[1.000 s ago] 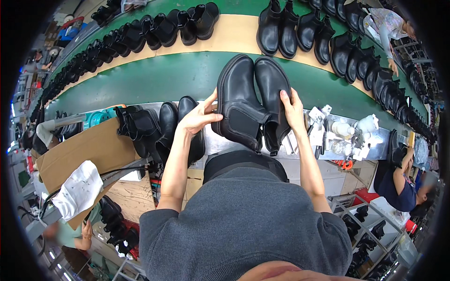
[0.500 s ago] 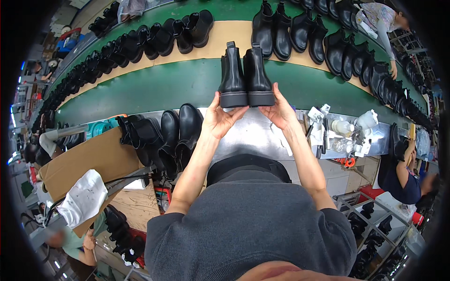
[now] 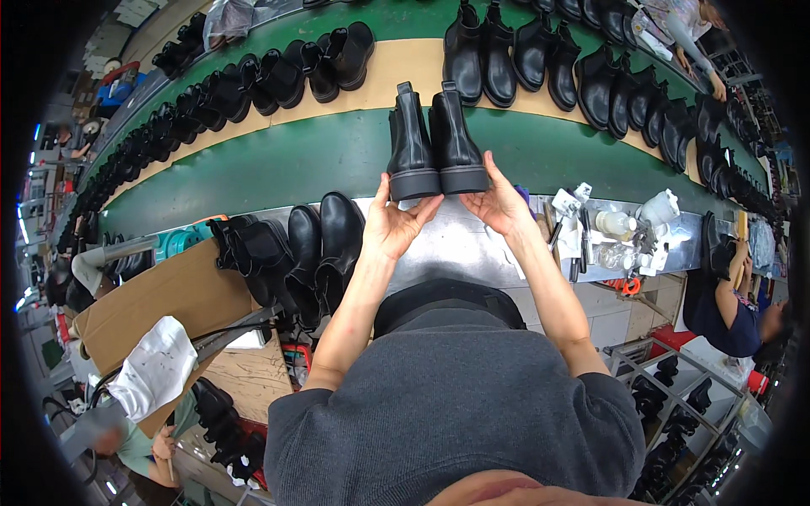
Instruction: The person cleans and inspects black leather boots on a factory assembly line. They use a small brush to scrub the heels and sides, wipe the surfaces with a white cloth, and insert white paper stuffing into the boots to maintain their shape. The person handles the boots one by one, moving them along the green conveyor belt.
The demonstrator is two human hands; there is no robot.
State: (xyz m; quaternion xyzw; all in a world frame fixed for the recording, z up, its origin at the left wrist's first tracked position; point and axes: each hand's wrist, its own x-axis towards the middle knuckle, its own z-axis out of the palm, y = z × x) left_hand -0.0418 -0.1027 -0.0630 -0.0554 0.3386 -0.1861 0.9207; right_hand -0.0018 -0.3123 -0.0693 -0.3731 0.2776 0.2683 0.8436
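Two black ankle boots stand upright side by side, heels toward me, over the near green strip of the conveyor belt (image 3: 278, 169). My left hand (image 3: 395, 221) cups the heel and sole of the left boot (image 3: 411, 143). My right hand (image 3: 499, 202) holds the heel end of the right boot (image 3: 456, 139). Both arms reach forward from my grey-clad body. Whether the soles rest on the belt or hang just above it cannot be told.
Rows of black boots (image 3: 506, 51) line the belt's far tan and green strips. More black boots (image 3: 304, 249) stand on the metal bench at my left, beside a cardboard box (image 3: 160, 299). Bottles and tools (image 3: 624, 232) clutter the bench's right. Another person (image 3: 730, 308) sits at right.
The pair was tilted close to my chest a second ago; I have pushed it forward and upright, and it now sits farther out over the belt.
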